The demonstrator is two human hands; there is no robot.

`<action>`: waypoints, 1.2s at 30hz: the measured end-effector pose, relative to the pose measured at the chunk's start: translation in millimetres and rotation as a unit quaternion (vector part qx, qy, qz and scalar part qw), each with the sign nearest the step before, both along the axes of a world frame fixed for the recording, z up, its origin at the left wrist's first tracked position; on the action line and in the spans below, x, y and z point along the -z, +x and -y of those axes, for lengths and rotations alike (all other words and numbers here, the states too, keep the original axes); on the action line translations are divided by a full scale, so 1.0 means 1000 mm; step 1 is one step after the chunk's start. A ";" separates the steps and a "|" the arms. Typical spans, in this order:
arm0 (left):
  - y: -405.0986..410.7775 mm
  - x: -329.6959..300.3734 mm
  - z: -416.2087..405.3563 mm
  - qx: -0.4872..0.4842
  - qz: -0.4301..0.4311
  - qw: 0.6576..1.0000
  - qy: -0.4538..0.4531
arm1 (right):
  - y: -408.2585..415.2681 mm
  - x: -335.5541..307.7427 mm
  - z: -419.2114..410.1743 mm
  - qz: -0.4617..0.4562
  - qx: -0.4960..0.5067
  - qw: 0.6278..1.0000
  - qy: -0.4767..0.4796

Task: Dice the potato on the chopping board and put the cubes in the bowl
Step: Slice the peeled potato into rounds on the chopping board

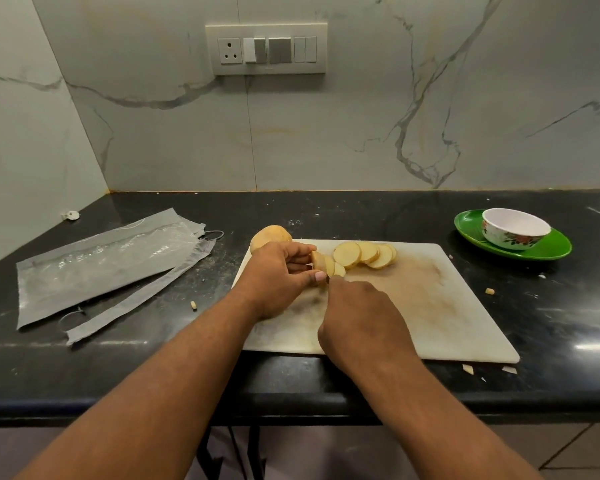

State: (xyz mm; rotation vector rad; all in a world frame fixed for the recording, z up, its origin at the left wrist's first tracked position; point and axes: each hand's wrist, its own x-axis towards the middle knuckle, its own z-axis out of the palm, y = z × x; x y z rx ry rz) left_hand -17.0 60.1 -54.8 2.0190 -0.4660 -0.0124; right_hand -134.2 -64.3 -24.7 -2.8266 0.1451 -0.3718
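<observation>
Head view: your left hand (278, 275) pinches potato end piece (321, 263) on chopping board (430, 299); right hand (357, 317) curled, grip hidden, cannot tell what it holds. Slices (366, 254) fanned beside. Bowl (515, 228) on green plate (555, 249), far right of tabletop (326, 209).

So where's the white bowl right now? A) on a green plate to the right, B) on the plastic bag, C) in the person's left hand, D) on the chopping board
A: the white bowl sits on the green plate, right of the chopping board.

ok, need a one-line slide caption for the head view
Left hand holds the potato end on the chopping board, round slices fanned beside it, bowl empty.
</observation>
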 end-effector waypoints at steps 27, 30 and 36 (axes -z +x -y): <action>0.007 0.001 -0.002 0.000 -0.057 0.997 -0.055 | -0.012 -0.018 0.004 0.043 0.019 0.998 0.039; 0.008 0.001 -0.002 0.000 -0.054 0.997 -0.051 | -0.010 -0.016 0.003 0.041 0.016 0.998 0.034; 0.004 -0.003 -0.001 0.000 -0.051 0.997 -0.053 | 0.001 -0.007 0.001 0.058 0.007 0.998 0.035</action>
